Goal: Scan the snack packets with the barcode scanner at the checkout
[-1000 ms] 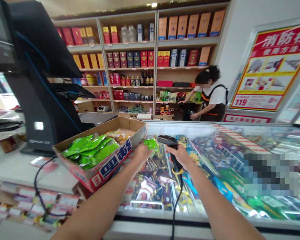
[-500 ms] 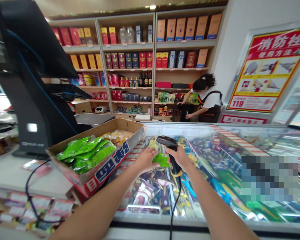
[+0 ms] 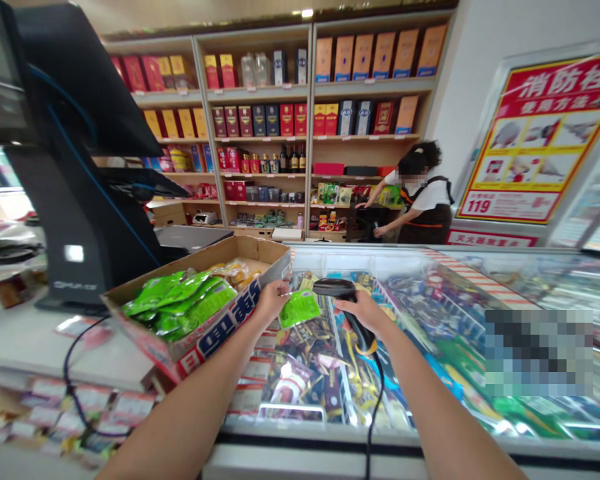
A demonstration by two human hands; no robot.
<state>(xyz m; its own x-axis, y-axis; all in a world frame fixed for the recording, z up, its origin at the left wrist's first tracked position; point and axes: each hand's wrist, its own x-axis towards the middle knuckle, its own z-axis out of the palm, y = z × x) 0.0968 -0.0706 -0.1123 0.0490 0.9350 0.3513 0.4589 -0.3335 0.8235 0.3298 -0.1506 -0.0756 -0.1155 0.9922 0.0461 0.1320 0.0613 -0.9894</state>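
My left hand (image 3: 271, 301) pinches the corner of a small green snack packet (image 3: 300, 308), holding it above the glass-topped freezer (image 3: 293, 432). My right hand (image 3: 363, 311) is wrapped round the grip of a black barcode scanner (image 3: 335, 288), whose head points left toward the packet, a short gap apart. From the bottom of its handle a black cable runs down to the near edge. Left of my left hand stands an open cardboard box (image 3: 275, 257) with several green packets (image 3: 180, 303) and some orange-yellow ones (image 3: 237, 272) inside.
A black checkout screen on a stand (image 3: 75, 200) rises at the left on a white counter (image 3: 20, 340). Packaged goods lie under the freezer glass. Behind the freezer, a person (image 3: 425, 200) bends beside shelves (image 3: 260, 93) of boxed bottles. A red poster (image 3: 545, 133) hangs at right.
My left hand has moved left, drawing the green packet out from beside the scanner. The scanner has tilted, its handle swinging right, and more of the packet shows.
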